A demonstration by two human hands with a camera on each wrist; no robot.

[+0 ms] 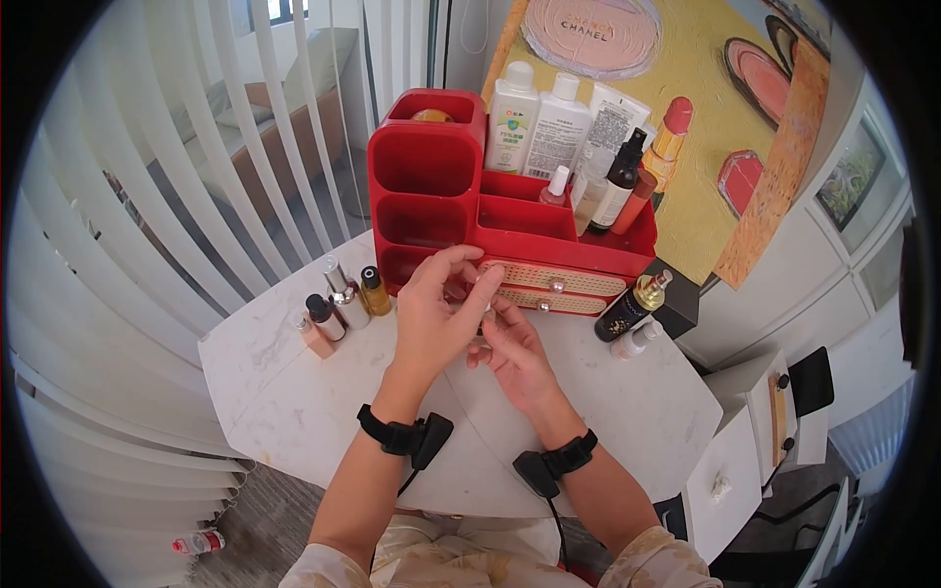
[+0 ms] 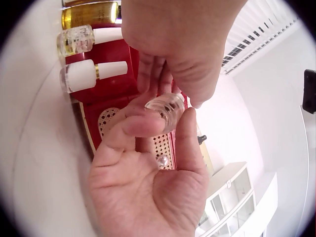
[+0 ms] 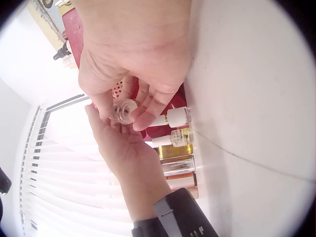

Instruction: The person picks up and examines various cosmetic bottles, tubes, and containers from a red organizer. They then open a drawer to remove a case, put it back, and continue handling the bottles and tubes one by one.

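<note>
My right hand (image 1: 520,361) pinches a small clear round bottle (image 2: 168,109) between thumb and fingers. In the right wrist view the bottle (image 3: 124,110) shows a ringed, round end. Close against it is my left hand (image 1: 436,309), its fingers loosely bent around the far side and its thumb near the bottle; its palm side is partly hidden. Both hands are just in front of a red cosmetics organizer (image 1: 603,257). Its woven-front drawers (image 1: 578,279) have pearl-like knobs.
Left of the organizer stand several small bottles, one amber (image 1: 374,294). A black spray bottle (image 1: 632,306) and a small clear bottle (image 1: 637,340) stand on the right. White bottles (image 1: 557,127) fill the upper tray. The marble-look table (image 1: 294,412) has angled edges; blinds (image 1: 108,196) hang left.
</note>
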